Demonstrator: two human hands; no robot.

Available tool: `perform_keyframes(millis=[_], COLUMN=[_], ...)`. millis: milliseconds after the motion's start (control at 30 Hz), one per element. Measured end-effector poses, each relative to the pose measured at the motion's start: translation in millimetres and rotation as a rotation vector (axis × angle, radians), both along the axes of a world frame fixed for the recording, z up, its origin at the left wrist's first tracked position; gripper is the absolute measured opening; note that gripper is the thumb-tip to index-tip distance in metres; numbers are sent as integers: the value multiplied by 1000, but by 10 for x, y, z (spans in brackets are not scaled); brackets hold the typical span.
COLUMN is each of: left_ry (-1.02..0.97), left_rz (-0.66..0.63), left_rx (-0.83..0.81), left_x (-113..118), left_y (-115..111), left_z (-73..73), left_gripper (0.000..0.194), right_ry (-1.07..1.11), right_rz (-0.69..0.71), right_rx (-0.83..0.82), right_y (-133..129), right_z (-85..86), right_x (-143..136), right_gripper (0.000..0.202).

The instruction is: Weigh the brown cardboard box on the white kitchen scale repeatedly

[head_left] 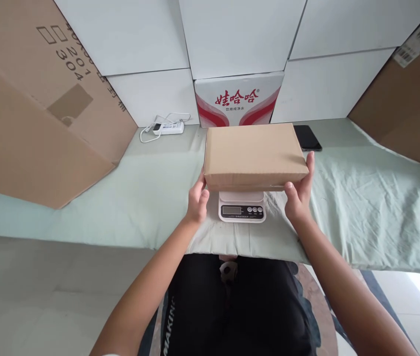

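A closed brown cardboard box (254, 151) is held level between my two hands, over a white digital scale (242, 212). My left hand (197, 200) grips the box's left side near its front corner, fingers partly hidden by it. On the right, my right hand (300, 193) holds the front right corner, with the thumb at the front and a finger along the side. The scale's display and buttons show below the box's front edge; its platform is mostly covered from view. Whether the box touches the platform, I cannot tell.
Large cardboard boxes stand at the left (47, 109) and right (410, 109) of the green cloth (128, 198). Behind are a red and white carton (237, 99), a white power strip with a cable (169, 128) and a black phone (307, 137).
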State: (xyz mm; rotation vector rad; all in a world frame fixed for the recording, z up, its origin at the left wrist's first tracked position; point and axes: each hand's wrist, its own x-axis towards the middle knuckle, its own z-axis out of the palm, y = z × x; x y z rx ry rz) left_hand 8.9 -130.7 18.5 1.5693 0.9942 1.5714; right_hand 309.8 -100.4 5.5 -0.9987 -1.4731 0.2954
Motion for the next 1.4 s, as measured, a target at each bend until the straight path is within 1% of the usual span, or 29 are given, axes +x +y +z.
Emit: perform_keyframes(millis=[67,167,333,567,733,833,900,967,1000,1067,1133,1200,1267,1333,1400], left_ry=[-11,-21,-24,-5,-58,-85,-85,-111,-133,-173,-178,-216,-258,-262,-244], left_rz=[-20,-54,-52,-35,-20,-25,-25,4,17,19,-23,-20,10,27,22], left_rx=[-15,-37,-16,1,-3,-22,-24,-11,-3,3,-7,-48,-115,-174,-212], left_x=[9,9,-9,-48,-74,-59,-71,-123,-162,-239,-278,-254,-184,-110,-62], left_y=[-77,-88,-51,-79,-77,-73,-31,81,170,410,695,962,1158,1263,1295], left_z=[-33,-57,-90,-123,-177,-155,-81,41,111,235,287,238,111,-32,-135], left_gripper=[81,80,84,79,81,81,81,80,78,75,73,78,83,83,80], right_ry=[1,2,-9,26,64,67,52,45,46,52,56,70,101,127,138], right_rz=[-27,-50,-40,8,-19,-18,-2,43,77,148,181,161,140,145,161], right_rx=[19,32,7,-32,-24,-56,-87,-101,-98,-80,-56,-34,-40,-74,-112], right_y=[-88,-125,-111,-122,-136,-186,-192,-121,-47,181,473,754,961,1075,1120], right_z=[-55,-70,-32,66,106,141,221,361,444,592,650,575,395,189,30], right_x=[20,8,-13,-61,-74,-75,-80,-91,-102,-136,-189,-254,-313,-342,-331], right_gripper=[95,89,92,94,93,87,82,79,78,79,85,90,94,98,101])
